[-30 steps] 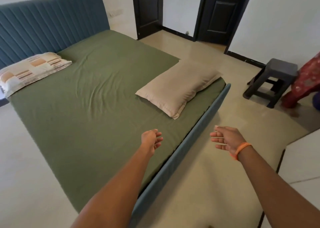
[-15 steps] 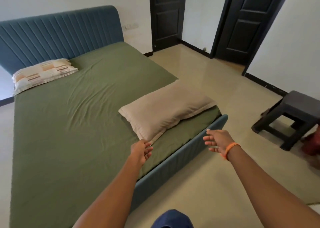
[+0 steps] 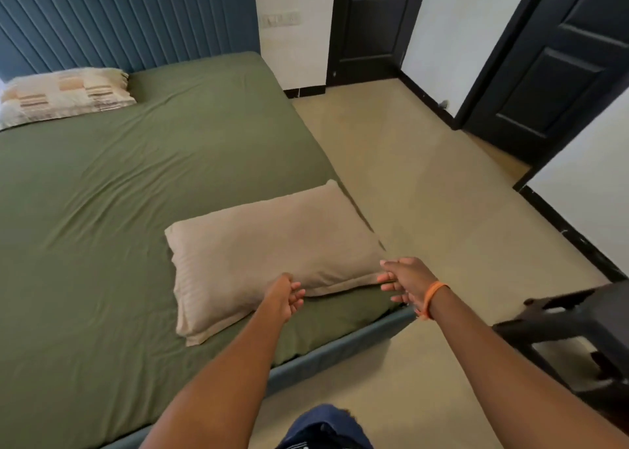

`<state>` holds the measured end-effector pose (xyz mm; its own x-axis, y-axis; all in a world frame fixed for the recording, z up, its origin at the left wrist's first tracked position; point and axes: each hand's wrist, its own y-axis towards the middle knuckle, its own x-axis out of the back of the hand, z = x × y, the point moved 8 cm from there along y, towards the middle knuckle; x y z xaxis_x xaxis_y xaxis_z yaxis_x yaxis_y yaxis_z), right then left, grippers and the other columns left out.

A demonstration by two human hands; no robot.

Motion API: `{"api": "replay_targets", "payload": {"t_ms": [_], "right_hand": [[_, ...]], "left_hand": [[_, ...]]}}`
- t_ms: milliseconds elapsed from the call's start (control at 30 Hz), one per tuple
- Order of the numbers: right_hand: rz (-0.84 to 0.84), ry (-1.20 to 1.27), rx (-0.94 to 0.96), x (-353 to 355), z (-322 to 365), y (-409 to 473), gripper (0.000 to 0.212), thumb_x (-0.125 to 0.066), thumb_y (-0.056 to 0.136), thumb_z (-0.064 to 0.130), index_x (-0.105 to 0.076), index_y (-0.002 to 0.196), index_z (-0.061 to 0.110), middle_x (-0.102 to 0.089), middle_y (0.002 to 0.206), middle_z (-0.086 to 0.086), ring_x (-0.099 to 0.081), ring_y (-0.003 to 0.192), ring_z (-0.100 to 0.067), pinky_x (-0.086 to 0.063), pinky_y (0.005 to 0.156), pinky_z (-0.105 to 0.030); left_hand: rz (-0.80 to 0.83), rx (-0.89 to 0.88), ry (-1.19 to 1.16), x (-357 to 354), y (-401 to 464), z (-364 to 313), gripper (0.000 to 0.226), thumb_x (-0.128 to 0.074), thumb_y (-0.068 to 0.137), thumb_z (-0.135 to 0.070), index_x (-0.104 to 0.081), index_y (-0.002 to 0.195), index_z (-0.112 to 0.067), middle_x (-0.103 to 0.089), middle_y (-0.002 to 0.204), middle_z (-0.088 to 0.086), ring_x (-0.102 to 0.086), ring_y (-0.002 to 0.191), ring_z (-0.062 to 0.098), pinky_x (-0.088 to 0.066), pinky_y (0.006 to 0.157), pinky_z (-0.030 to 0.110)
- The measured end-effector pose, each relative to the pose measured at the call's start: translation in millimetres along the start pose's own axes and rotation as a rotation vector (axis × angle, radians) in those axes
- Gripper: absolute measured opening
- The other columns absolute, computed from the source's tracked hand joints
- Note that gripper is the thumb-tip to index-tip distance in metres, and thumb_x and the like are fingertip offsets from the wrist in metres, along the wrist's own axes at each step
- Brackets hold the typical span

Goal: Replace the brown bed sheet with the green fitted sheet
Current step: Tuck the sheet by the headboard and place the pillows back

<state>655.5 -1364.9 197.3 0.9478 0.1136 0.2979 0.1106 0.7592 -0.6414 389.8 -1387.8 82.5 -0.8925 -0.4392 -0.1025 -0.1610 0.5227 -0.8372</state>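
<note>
Both hands (image 3: pixel 284 295) at beige pillow (image 3: pixel 269 244)

One view only, head-worn, wide-angle. Stands at the foot corner of the bed (image 3: pixel 102 244), looking forward and down along it toward the headboard (image 3: pixel 129 19). Both forearms reach out from the bottom edge, close to the lens. Floor (image 3: pixel 425 193) and doors (image 3: pixel 371 23) fill the right side, farther off.

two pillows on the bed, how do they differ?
The beige pillow is plain; the patterned pillow has orange and brown blocks. The beige pillow lies near the foot corner, by both hands; the patterned pillow sits against the headboard, untouched. Both rest on the green fitted sheet.
</note>
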Motion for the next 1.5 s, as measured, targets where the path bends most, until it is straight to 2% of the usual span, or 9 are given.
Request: {"api": "replay_targets", "payload": {"t_ms": [133, 300, 700, 967, 1133, 1200, 1300, 1400, 1500], "right_hand": [[0.031, -0.155, 0.052, 72, 42, 76, 0.020, -0.056, 0.098, 0.027, -0.059, 0.103, 0.007, -0.066, 0.088, -0.009, -0.058, 0.072, -0.020, -0.042, 0.060, -0.029], [0.162, -0.287, 0.069, 115, 68, 194, 0.018, -0.058, 0.096, 0.031, -0.058, 0.095, 0.013, -0.067, 0.087, -0.006, -0.060, 0.071, -0.018, -0.045, 0.063, -0.030], [0.498, -0.716, 0.234, 198, 163, 396, 0.016, -0.060, 0.093, 0.025, -0.058, 0.088, 0.010, -0.067, 0.081, -0.006, -0.057, 0.065, -0.019, -0.038, 0.050, -0.023], [0.716, -0.907, 0.352, 122, 198, 445, 0.017, -0.063, 0.092, 0.032, -0.058, 0.088, 0.016, -0.068, 0.101, -0.009, -0.060, 0.085, -0.022, -0.046, 0.068, -0.030], [0.814, -1.026, 0.423, 44, 206, 476, 0.033, -0.063, 0.093, 0.036, -0.058, 0.115, 0.012, -0.061, 0.110, -0.003, -0.058, 0.104, -0.023, -0.049, 0.092, -0.037], [0.884, -1.085, 0.416, 5, 190, 502, 0.047, -0.065, 0.090, 0.042, -0.054, 0.124, 0.011, -0.060, 0.117, -0.003, -0.057, 0.110, -0.024, -0.049, 0.096, -0.039], [0.975, -1.241, 0.469, -56, 174, 537, 0.099, -0.066, 0.073, 0.068, -0.032, 0.149, 0.015, -0.035, 0.155, -0.008, -0.032, 0.142, -0.032, -0.034, 0.114, -0.049], [0.923, -1.248, 0.512, -122, 188, 584, 0.125, -0.069, 0.068, 0.074, -0.001, 0.158, 0.021, -0.002, 0.165, -0.006, 0.006, 0.151, -0.033, -0.011, 0.120, -0.057], [1.018, -0.969, 0.146, -168, 191, 621, 0.151, -0.088, 0.047, 0.067, 0.005, 0.157, 0.024, -0.028, 0.158, -0.003, -0.031, 0.143, -0.028, -0.036, 0.112, -0.054]], "left_hand": [[-0.088, 0.010, -0.132, -97, 16, -16, 0.022, -0.048, 0.102, -0.032, -0.051, 0.115, -0.014, -0.052, 0.086, 0.010, -0.054, 0.065, 0.020, -0.042, 0.057, 0.029], [-0.143, 0.191, -0.383, -195, 50, 8, 0.076, -0.058, 0.094, -0.051, -0.026, 0.154, -0.016, -0.027, 0.158, 0.013, -0.038, 0.137, 0.038, -0.039, 0.110, 0.048], [-0.484, 0.109, -0.751, -342, 93, -14, 0.077, -0.060, 0.095, -0.046, -0.023, 0.155, -0.013, -0.027, 0.158, 0.015, -0.043, 0.135, 0.037, -0.042, 0.109, 0.048], [-0.638, 0.144, -0.798, -353, 114, -23, 0.075, -0.054, 0.099, -0.047, -0.021, 0.155, -0.010, -0.024, 0.161, 0.011, -0.026, 0.146, 0.032, -0.024, 0.120, 0.047], [-0.943, 0.257, -0.885, -297, 194, 41, 0.164, -0.081, 0.035, -0.081, 0.008, 0.156, -0.015, -0.014, 0.162, 0.014, -0.023, 0.146, 0.039, -0.024, 0.118, 0.054], [-0.968, 0.339, -0.950, -279, 237, 64, 0.172, -0.079, 0.023, -0.086, 0.010, 0.155, -0.020, -0.015, 0.162, 0.014, -0.024, 0.145, 0.041, -0.023, 0.116, 0.058], [-1.140, 0.447, -0.904, -277, 238, 44, 0.158, -0.089, 0.040, -0.065, 0.008, 0.155, -0.019, -0.029, 0.156, 0.020, -0.034, 0.138, 0.045, -0.026, 0.114, 0.059], [-1.185, 0.404, -0.869, -276, 228, -1, 0.131, -0.086, 0.034, -0.051, -0.031, 0.145, -0.009, -0.053, 0.134, 0.017, -0.055, 0.117, 0.038, -0.046, 0.102, 0.051], [-1.300, 0.349, -0.791, -277, 201, -41, 0.065, -0.083, 0.064, -0.022, -0.047, 0.116, -0.008, -0.058, 0.108, 0.011, -0.057, 0.097, 0.031, -0.051, 0.088, 0.040]]}}
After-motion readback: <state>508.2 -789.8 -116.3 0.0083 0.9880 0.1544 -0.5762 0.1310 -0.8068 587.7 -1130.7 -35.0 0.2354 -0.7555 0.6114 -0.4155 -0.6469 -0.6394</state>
